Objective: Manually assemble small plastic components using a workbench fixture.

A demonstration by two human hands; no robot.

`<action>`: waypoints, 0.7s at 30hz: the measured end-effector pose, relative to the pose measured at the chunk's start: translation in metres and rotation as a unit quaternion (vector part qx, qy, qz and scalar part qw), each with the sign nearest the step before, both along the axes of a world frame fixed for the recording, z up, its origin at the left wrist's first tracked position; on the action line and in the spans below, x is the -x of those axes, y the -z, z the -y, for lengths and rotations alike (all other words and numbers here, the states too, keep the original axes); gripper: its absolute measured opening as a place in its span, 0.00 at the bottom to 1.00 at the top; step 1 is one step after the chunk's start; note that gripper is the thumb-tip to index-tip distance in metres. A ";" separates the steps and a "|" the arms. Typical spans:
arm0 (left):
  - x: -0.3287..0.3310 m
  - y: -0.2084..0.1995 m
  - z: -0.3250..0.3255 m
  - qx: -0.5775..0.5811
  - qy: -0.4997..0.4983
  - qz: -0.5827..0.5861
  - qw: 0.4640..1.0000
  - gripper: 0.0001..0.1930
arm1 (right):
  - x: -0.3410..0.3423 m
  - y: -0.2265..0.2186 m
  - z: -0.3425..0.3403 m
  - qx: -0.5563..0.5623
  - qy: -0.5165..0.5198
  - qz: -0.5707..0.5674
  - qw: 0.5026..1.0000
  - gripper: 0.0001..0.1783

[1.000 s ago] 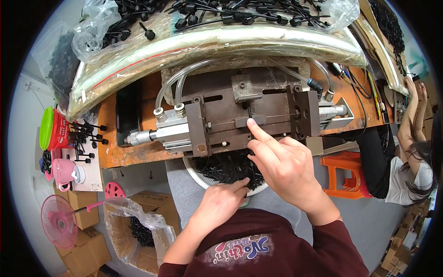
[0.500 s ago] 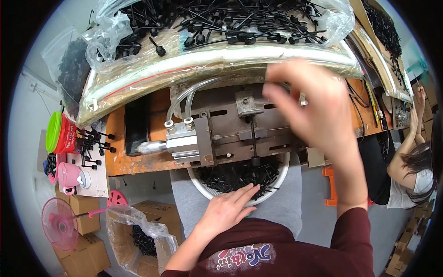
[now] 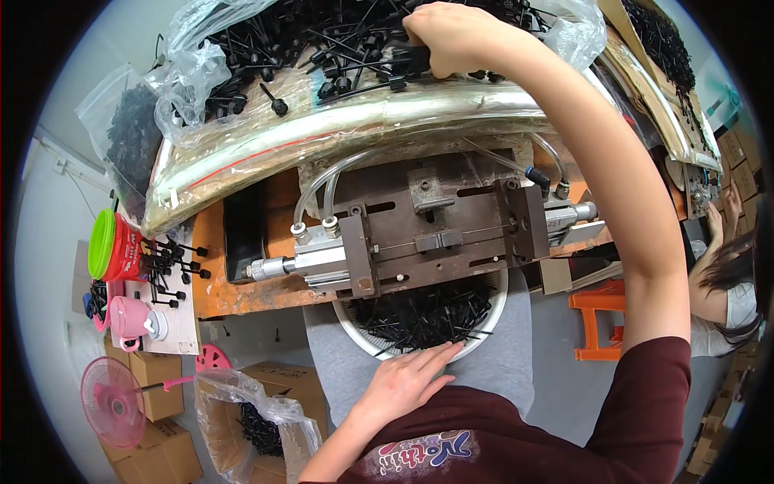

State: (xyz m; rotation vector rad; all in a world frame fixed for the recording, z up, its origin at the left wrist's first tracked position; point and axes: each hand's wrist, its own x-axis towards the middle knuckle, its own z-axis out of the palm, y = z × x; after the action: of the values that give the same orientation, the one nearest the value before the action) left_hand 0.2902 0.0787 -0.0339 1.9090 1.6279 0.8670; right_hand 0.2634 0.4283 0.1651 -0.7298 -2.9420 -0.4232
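Observation:
My right hand reaches over the heap of black plastic rod-shaped parts with knobbed ends at the far side. Its fingers are curled, and a black rod-shaped part shows at their edge, seemingly gripped; the fingertips are partly hidden. On my lap is a white basket full of similar black pieces. My left hand rests against its near rim, fingers stretched and holding nothing. Between hands and heap stands a brown metal fixture with a small clamp block and no part under it.
Silver air cylinders with clear hoses flank the fixture on an orange bench. At left are a red tub, a pink mug and a pink fan. An orange stool stands right, near another person.
My right hand has moved from above the fixture's right side up and left to the heap. The black part under the clamp block is gone from there. My left hand stays by the basket rim.

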 end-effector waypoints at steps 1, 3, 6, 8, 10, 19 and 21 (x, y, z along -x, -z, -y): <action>0.001 0.001 0.001 -0.001 -0.001 0.002 1.000 0.27 | -0.001 -0.005 0.000 0.028 0.011 0.021 0.999 0.13; 0.001 0.003 0.002 -0.004 -0.002 0.005 1.000 0.27 | -0.006 -0.009 -0.004 0.036 -0.026 0.014 0.999 0.14; 0.000 0.004 0.001 -0.010 -0.001 0.006 1.000 0.27 | -0.010 -0.015 -0.011 0.058 -0.062 0.005 0.996 0.15; -0.001 0.004 0.000 -0.020 0.002 0.006 1.000 0.27 | -0.011 -0.021 -0.006 0.094 -0.048 0.015 0.994 0.15; -0.002 0.004 -0.001 -0.020 0.003 0.009 1.000 0.26 | -0.011 -0.019 -0.006 0.102 -0.073 0.012 0.992 0.15; 0.000 0.005 0.003 -0.009 -0.004 0.002 1.000 0.26 | -0.030 -0.039 -0.006 0.211 -0.012 -0.105 0.972 0.13; 0.000 0.004 0.002 -0.005 -0.006 -0.001 1.000 0.26 | -0.038 -0.042 -0.009 0.257 0.016 -0.153 0.954 0.12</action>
State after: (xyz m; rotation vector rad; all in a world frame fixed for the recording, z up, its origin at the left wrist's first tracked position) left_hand 0.2901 0.0762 -0.0378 1.9091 1.6400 0.8790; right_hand 0.3016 0.4372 0.2071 -0.8000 -2.7492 0.4403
